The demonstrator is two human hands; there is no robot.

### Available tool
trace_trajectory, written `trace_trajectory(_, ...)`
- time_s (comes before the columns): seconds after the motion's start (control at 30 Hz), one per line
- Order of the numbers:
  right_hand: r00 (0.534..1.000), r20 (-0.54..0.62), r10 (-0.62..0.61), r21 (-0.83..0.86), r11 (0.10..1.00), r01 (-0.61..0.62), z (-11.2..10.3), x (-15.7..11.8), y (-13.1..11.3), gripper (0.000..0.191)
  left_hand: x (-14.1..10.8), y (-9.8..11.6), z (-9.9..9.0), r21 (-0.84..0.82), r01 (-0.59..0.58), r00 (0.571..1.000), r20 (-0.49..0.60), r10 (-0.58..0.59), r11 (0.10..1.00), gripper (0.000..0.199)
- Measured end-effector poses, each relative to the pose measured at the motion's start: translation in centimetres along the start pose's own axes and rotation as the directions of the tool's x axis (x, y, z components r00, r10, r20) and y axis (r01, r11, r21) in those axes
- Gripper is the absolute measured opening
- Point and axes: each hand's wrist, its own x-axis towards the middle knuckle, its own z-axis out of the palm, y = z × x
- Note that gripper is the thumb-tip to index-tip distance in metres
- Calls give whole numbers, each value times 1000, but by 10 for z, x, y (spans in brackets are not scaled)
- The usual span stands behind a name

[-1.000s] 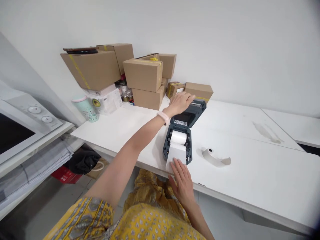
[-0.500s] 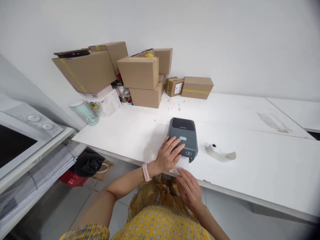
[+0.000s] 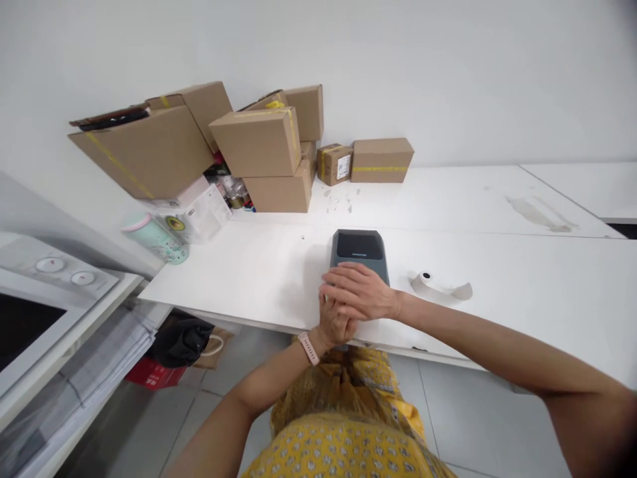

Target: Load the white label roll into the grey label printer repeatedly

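A dark grey label printer (image 3: 359,244) stands on the white table (image 3: 259,265) near its front edge. My right hand (image 3: 361,292) lies flat across the front of the printer, fingers stretched to the left and covering part of my left hand. Beneath it, my left hand (image 3: 334,324), with a pink band at the wrist, is at the printer's front left; its fingers are mostly hidden. Right of the printer lies a small roll of white paper (image 3: 426,281) with a loose strip curling away.
Cardboard boxes (image 3: 259,143) are stacked at the back left, with two smaller ones (image 3: 381,160) by the wall. A mint green tumbler (image 3: 158,239) leans near a white box (image 3: 204,214). At far left is a white microwave (image 3: 64,279).
My right hand has moved up from the paper at the printer's front edge onto the printer, over my left hand. The white paper at the printer's front is out of sight. The view has shifted slightly.
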Motion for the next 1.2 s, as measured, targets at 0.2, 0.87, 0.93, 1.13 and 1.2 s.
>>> trace_trajectory(0.2,983,140,-122,50,992,116,4,8,-3,56,-14,-6,11,-122,108,990,103,-96,987,71)
trace_trajectory(0.87,214,-578,787,467,535,-704,13,-34,-55,34,-9,48,-70,-404,812,530,209,-822,422,34)
trace_trajectory(0.93,238,-545,804,443,517,-733,24,-47,-63,35,-8,53,-69,-400,908,348,560,-752,123,46)
trace_trajectory(1.13,336,-558,759,334,576,-746,35,-54,-62,35,10,59,-51,-409,907,246,709,-661,-102,51)
trace_trajectory(1.2,331,-566,755,338,579,-742,33,-53,-62,35,14,63,-51,-434,892,248,707,-663,-129,52)
